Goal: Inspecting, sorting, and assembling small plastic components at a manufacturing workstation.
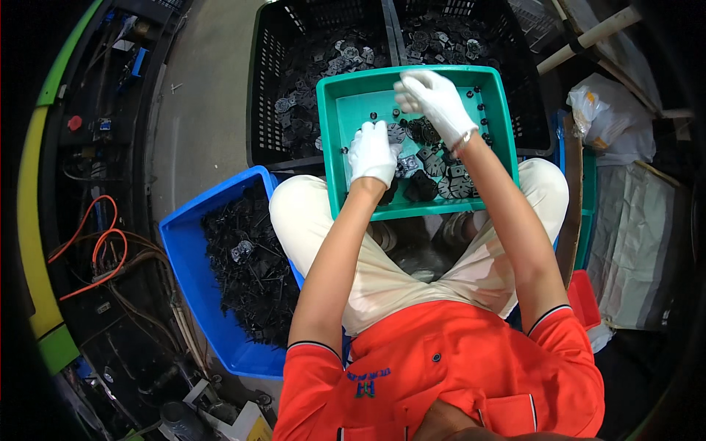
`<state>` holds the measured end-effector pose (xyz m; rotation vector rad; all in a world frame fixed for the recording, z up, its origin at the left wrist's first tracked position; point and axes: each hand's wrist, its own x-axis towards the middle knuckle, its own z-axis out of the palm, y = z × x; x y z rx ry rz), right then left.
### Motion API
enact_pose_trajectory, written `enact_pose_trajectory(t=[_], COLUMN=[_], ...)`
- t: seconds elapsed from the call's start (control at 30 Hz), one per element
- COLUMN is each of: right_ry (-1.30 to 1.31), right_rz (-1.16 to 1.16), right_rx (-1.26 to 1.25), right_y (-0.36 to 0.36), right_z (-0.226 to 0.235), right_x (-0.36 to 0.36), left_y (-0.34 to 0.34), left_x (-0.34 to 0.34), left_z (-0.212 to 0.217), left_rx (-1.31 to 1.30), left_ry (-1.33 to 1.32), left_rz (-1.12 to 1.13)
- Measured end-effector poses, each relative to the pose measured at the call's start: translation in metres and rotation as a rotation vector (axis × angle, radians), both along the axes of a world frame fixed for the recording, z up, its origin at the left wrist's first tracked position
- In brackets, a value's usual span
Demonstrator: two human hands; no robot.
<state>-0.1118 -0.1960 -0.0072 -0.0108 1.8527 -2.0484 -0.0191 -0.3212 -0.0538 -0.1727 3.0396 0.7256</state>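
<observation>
A green tray (325, 158) rests across my lap, with dark round plastic parts (460, 182) and several small black knobs spread inside it. My left hand (373, 154), in a white glove, is low over the tray's left half. Its fingers are curled beside a grey round slotted part (396, 134), and what they grip is hidden. My right hand (434, 101), also gloved in white, is raised over the tray's far side. Its fingers are bent and close together; anything in them is too small to make out. A heap of dark parts (421, 187) lies nearest me.
Beyond the tray stand two black perforated crates (262, 110) of dark plastic pieces. A blue bin (193, 294) of thin black scrap is at my left. White plastic bags (614, 121) and a red container (583, 298) are at right. Machinery with an orange hose (95, 253) runs along the far left.
</observation>
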Motion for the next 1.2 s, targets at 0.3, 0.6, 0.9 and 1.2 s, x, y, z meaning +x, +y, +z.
enact_pose_trajectory(t=[0.3,0.6,0.9,1.2], right_ry=[-0.243,-0.208,-0.180,-0.028], right_rz=[0.057,0.001,0.025,-0.005], right_rx=[0.242,-0.122,-0.166,-0.182], right_y=[0.033,0.022,0.029,0.026], right_z=[-0.063,-0.060,-0.002,0.012], right_x=[0.062,0.075,0.098,0.108], left_y=[0.019,0.020,0.012,0.019], left_x=[-0.006,0.015,0.042,0.055], left_z=[-0.015,0.010,0.052,0.055], left_rx=[-0.210,0.315,1.252,1.492], left_ry=[-0.033,0.227,0.019,0.075], left_rz=[0.040,0.171,0.325,0.364])
